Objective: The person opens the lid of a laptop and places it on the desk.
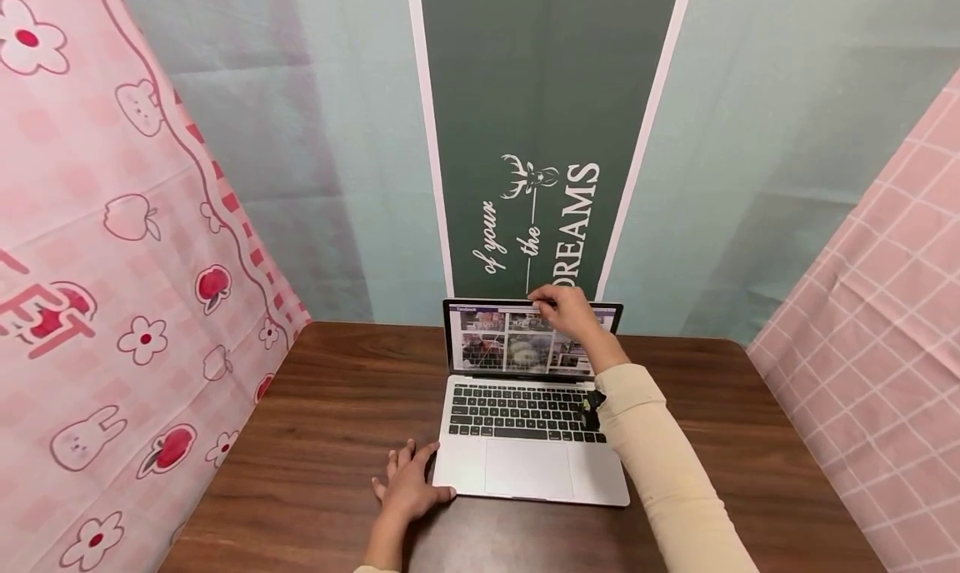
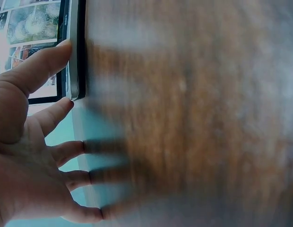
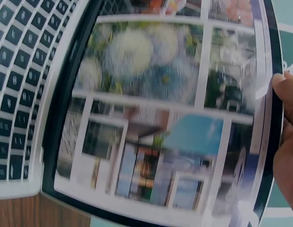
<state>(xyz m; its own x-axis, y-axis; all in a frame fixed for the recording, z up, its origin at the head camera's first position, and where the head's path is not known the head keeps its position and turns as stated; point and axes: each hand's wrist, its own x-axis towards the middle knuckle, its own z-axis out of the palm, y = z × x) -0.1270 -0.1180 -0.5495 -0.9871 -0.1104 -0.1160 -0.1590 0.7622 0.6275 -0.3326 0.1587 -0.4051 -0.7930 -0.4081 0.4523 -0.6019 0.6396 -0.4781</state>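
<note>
A silver laptop (image 1: 528,469) stands unfolded on the wooden table, its lit screen (image 1: 483,340) showing a grid of pictures. My right hand (image 1: 566,311) reaches over the keyboard (image 1: 510,406) and pinches the top edge of the screen between thumb and fingers; the right wrist view shows the fingertips at the black bezel (image 3: 277,56). At the laptop's front left corner is my left hand (image 1: 408,485), fingers spread on the table. Its thumb touches the front corner and its index finger the left side, as the left wrist view (image 2: 28,156) also shows.
The brown wooden table (image 1: 337,398) extends on both sides of the laptop. Behind it hangs a teal and dark green cloth (image 1: 555,82) with white lettering. Pink patterned cloths hang at the left (image 1: 165,306) and right (image 1: 885,306).
</note>
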